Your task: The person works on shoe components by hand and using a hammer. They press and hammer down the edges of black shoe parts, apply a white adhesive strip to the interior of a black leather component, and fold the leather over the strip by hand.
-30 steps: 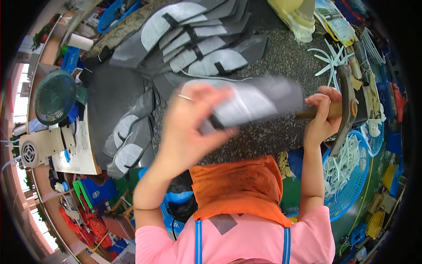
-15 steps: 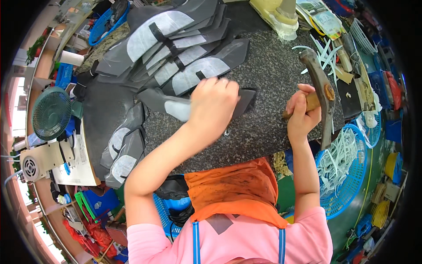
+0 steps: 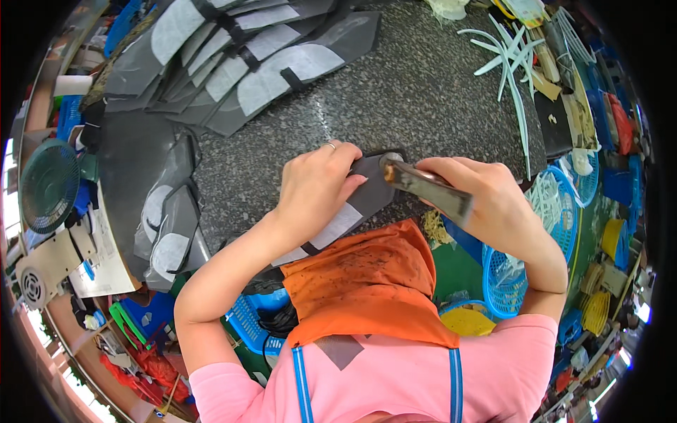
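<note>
My left hand [image 3: 316, 185] grips a dark grey sheet piece [image 3: 371, 187] at the near edge of the speckled stone slab, thumb lying on top of it. A white backing patch and a short black strap show on the piece's near part. Closed round the handle of a hammer, my right hand [image 3: 490, 201] is to the right. The hammer's worn metal head [image 3: 430, 189] is over the right end of the piece, one end at its edge; whether they touch I cannot tell. My right hand hides most of the handle.
Overlapping grey pieces with white patches [image 3: 289, 79] lie at the slab's far left, and more grey pieces [image 3: 175, 224] at its left side. Pale strips [image 3: 509, 60] are at the far right. Blue baskets [image 3: 498, 282] stand below the right edge; a green fan [image 3: 49, 185] is at left.
My left hand has drawn the grey piece nearer to my body and turned it. My right hand has swung the hammer leftward over the piece. The view has shifted.
</note>
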Demonstrator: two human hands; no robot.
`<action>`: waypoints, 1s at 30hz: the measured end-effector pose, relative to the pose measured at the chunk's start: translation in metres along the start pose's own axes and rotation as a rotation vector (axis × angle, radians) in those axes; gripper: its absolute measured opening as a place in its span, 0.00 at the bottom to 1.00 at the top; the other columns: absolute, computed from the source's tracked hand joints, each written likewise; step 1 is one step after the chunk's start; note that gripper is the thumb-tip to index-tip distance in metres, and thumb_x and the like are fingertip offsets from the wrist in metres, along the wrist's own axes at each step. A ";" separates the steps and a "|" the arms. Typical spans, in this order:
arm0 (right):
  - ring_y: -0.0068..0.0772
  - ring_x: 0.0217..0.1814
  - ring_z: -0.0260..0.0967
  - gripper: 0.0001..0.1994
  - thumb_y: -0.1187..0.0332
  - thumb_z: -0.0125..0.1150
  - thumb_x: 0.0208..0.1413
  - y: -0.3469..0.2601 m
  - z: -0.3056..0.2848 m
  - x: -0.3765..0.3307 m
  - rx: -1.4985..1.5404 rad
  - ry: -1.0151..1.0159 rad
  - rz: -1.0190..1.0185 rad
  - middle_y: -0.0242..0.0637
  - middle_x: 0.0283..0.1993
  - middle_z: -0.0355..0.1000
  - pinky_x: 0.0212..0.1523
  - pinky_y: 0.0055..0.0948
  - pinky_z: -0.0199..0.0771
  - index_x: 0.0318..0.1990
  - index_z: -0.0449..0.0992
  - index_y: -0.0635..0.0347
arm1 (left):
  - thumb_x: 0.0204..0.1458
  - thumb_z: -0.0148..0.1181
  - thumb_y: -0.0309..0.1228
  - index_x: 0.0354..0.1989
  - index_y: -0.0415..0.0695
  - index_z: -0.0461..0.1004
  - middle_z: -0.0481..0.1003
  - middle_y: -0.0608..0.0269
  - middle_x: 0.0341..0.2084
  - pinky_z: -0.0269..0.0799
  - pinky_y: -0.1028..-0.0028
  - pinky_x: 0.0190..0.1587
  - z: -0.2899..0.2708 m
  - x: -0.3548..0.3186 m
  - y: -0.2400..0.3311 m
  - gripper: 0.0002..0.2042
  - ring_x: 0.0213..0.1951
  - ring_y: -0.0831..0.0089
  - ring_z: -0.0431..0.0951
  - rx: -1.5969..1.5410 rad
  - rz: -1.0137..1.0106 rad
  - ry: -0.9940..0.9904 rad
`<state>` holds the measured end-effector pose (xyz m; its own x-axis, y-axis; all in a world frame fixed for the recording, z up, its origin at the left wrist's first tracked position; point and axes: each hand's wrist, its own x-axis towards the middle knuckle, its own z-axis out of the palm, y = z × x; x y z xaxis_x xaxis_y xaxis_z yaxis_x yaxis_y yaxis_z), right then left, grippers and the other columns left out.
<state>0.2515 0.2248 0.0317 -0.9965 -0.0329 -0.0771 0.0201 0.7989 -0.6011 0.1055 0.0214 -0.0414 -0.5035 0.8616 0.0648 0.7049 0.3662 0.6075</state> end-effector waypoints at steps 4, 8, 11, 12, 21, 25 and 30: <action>0.53 0.30 0.74 0.11 0.67 0.59 0.54 0.016 0.009 0.005 -0.087 -0.120 0.091 0.46 0.27 0.73 0.30 0.46 0.74 0.40 0.69 0.63 | 0.45 0.69 0.27 0.43 0.44 0.77 0.76 0.60 0.29 0.74 0.66 0.32 0.003 0.000 0.001 0.15 0.31 0.61 0.79 -0.024 0.001 0.017; 0.53 0.30 0.74 0.10 0.66 0.59 0.56 0.015 0.007 0.013 -0.120 -0.150 0.128 0.46 0.24 0.72 0.30 0.47 0.73 0.36 0.67 0.62 | 0.46 0.67 0.27 0.44 0.44 0.77 0.75 0.61 0.29 0.72 0.68 0.31 0.009 -0.012 -0.004 0.15 0.29 0.64 0.78 0.011 0.109 0.087; 0.53 0.28 0.73 0.11 0.64 0.60 0.56 0.011 0.007 0.022 -0.126 -0.042 0.005 0.46 0.21 0.71 0.28 0.48 0.73 0.34 0.67 0.61 | 0.47 0.62 0.26 0.35 0.37 0.77 0.74 0.64 0.28 0.67 0.74 0.28 0.014 -0.015 0.002 0.08 0.26 0.70 0.72 0.524 0.434 0.156; 0.53 0.28 0.73 0.11 0.64 0.60 0.56 0.012 0.010 0.026 -0.125 -0.048 0.009 0.46 0.21 0.71 0.28 0.48 0.73 0.34 0.67 0.61 | 0.47 0.62 0.26 0.35 0.37 0.77 0.74 0.64 0.28 0.67 0.74 0.28 0.013 -0.015 0.001 0.08 0.26 0.70 0.72 0.517 0.432 0.153; 0.52 0.21 0.71 0.12 0.62 0.61 0.57 0.007 0.026 0.036 -0.152 0.009 -0.114 0.43 0.16 0.68 0.23 0.46 0.72 0.31 0.67 0.60 | 0.44 0.64 0.24 0.36 0.42 0.79 0.75 0.63 0.30 0.71 0.67 0.31 0.004 -0.035 0.001 0.09 0.28 0.66 0.76 0.353 0.283 0.110; 0.49 0.21 0.72 0.12 0.63 0.61 0.57 0.010 0.036 0.036 -0.235 -0.067 -0.076 0.41 0.17 0.69 0.22 0.45 0.72 0.31 0.66 0.59 | 0.44 0.62 0.22 0.35 0.41 0.79 0.74 0.62 0.29 0.71 0.66 0.31 -0.003 -0.043 -0.004 0.09 0.28 0.64 0.75 0.102 0.091 0.100; 0.53 0.25 0.73 0.10 0.65 0.61 0.55 0.003 0.034 0.032 -0.138 -0.053 -0.078 0.43 0.21 0.70 0.24 0.48 0.72 0.35 0.66 0.59 | 0.44 0.61 0.24 0.33 0.41 0.78 0.71 0.62 0.27 0.71 0.68 0.30 0.002 -0.036 0.001 0.07 0.26 0.66 0.74 0.279 0.264 0.173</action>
<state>0.2226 0.2054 0.0004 -0.9888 -0.1271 -0.0788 -0.0722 0.8674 -0.4924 0.1251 -0.0090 -0.0448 -0.3477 0.8753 0.3362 0.9171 0.2429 0.3160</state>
